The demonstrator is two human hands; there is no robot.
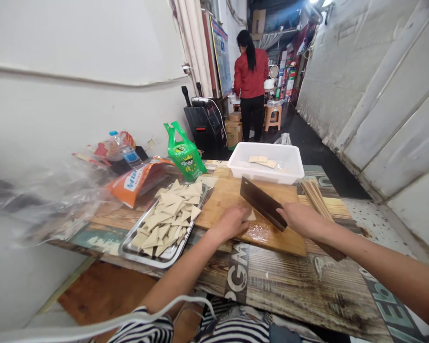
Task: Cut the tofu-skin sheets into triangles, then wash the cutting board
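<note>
My right hand (pixel 296 216) grips the handle of a dark cleaver (pixel 262 202), its blade tilted over the wooden cutting board (pixel 214 200). On the board, my left hand (pixel 233 221) is closed, its fingers curled on a pale tofu slice (pixel 252 216) whose tip shows beside the blade. Wet shine covers the board below the cleaver. Left of the board, a metal tray (pixel 169 259) holds a heap of triangular tofu slices (pixel 168 216). Behind the board stands a white plastic tub (pixel 266 174) with a few pale tofu pieces (pixel 262 161) inside.
Bamboo skewers (pixel 315 195) lie right of the board. A green bag (pixel 185 155), an orange packet (pixel 134 183) and clear plastic wrap (pixel 71 200) crowd the table's left side. Farther back, a person in a red jacket (pixel 252 71) stands near a black speaker (pixel 204 125).
</note>
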